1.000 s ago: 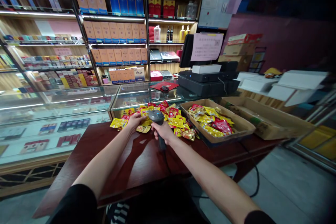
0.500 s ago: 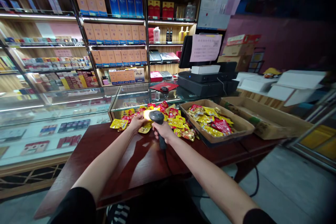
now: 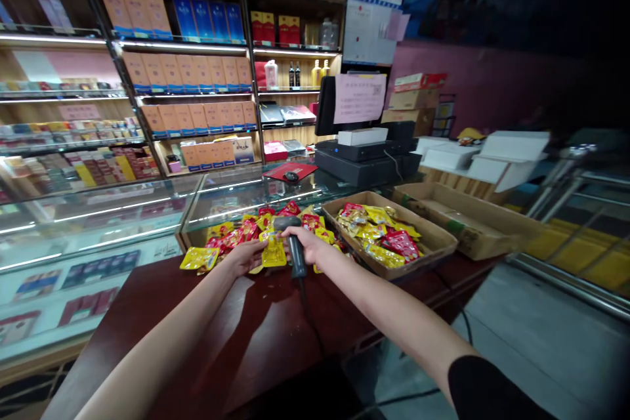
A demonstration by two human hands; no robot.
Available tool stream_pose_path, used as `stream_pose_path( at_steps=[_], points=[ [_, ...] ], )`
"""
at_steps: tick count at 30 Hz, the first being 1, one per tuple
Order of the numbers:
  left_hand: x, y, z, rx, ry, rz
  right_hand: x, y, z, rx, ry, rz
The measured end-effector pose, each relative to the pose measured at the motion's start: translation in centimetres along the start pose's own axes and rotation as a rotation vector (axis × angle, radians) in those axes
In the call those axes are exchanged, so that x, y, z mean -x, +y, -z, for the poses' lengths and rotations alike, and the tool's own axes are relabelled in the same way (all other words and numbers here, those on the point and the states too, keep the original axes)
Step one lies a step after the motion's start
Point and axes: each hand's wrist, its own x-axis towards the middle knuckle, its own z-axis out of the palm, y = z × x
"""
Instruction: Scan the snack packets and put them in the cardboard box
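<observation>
"Yellow snack packet (image 3: 273, 251) in your left hand (image 3: 243, 257), is it?"

"Yes. Starting from the left, the glass display case (image 3: 93, 220) runs behind the dark wooden counter (image 3: 236, 335). On that counter, 1 loose yellow packet (image 3: 199, 258) lies at the left edge of a heap of red and yellow packets (image 3: 241, 234)."

"And your left grip?"

"My fingers lie close together and pinch that packet upright at its side. My thumb is hidden, so I cannot tell exactly how it presses."

"What's in your right hand (image 3: 308, 243)?"

"A black corded barcode scanner (image 3: 295, 252). My fingers wrap round its handle, and its head points left, just beside the top of the packet. Its cable (image 3: 308, 312) drops down past the counter edge."

"What's further right?"

"A cardboard tray (image 3: 436, 246) full of more red and yellow packets sits close to my right hand. Beyond it, a shallow cardboard box (image 3: 470, 230) sits against the tray. Behind them both, a black till (image 3: 364, 164) stands on the glass."
</observation>
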Motion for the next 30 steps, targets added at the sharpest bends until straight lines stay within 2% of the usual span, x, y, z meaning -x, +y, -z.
stream_pose_path(
  at_steps=[3,5,8,11,12,15,17,18,20,23,26,28,30],
  points=[
    [-1.1,1.1,-2.0,0.130,-0.067,0.149,-0.8,-1.4,1.8,0.040,0.053,-0.065],
    [-2.2,2.3,-4.1,0.175,-0.114,0.168,-0.7,-3.0,3.4,0.058,0.105,-0.041],
    [-4.5,4.3,-8.7,0.186,-0.217,0.194,0.7,-6.1,6.6,0.056,0.183,0.053],
    [-7.2,5.6,-14.6,0.153,-0.313,0.235,3.5,-9.4,10.6,-0.006,0.193,0.126],
    [-8.1,5.7,-16.7,0.132,-0.324,0.248,4.5,-10.2,12.1,-0.041,0.200,0.147],
    [-10.0,5.0,-22.3,0.093,-0.401,0.223,7.4,-12.0,16.3,-0.095,0.338,0.253],
    [-10.7,3.9,-24.6,0.031,-0.419,0.218,8.7,-12.4,18.6,-0.102,0.446,0.293],
    [-11.0,3.4,-25.2,-0.020,-0.402,0.225,9.2,-12.4,19.5,-0.103,0.507,0.312],
    [-11.3,2.5,-24.9,-0.080,-0.363,0.232,9.7,-12.4,20.5,-0.103,0.644,0.353],
    [-11.2,2.4,-21.7,-0.067,-0.322,0.213,9.6,-12.3,20.1,-0.079,0.723,0.379],
    [-10.3,3.5,-16.1,-0.035,-0.279,0.169,8.8,-12.2,17.6,-0.062,0.680,0.426],
    [-9.1,4.5,-11.9,-0.011,-0.254,0.128,7.7,-11.8,15.2,-0.055,0.582,0.442],
    [-7.5,5.2,-7.8,-0.017,-0.182,0.100,6.1,-10.7,12.6,-0.024,0.453,0.413]
  ],
)
